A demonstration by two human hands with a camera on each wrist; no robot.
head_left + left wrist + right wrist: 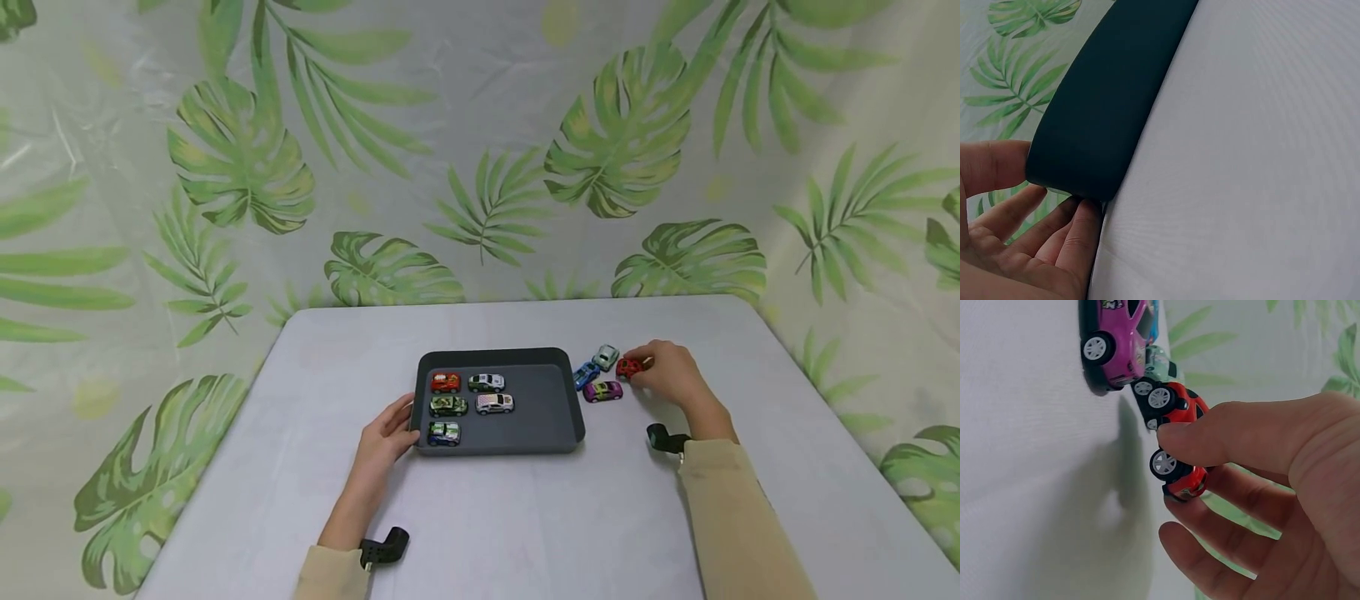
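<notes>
Just left of right hand, pinched by it: red car; left hand clamped on tray.

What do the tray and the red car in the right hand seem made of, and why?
Tray: perhaps plastic or coated metal, matte; its surface shows no sharp glare. Red car: glossy, maybe painted metal or plastic; its body catches small highlights.

"Where's room?"
"Right part of the tray, and the near table."
"What blocks?"
"Left hand at its left rim, five cars inside, blue car by the right."
</notes>
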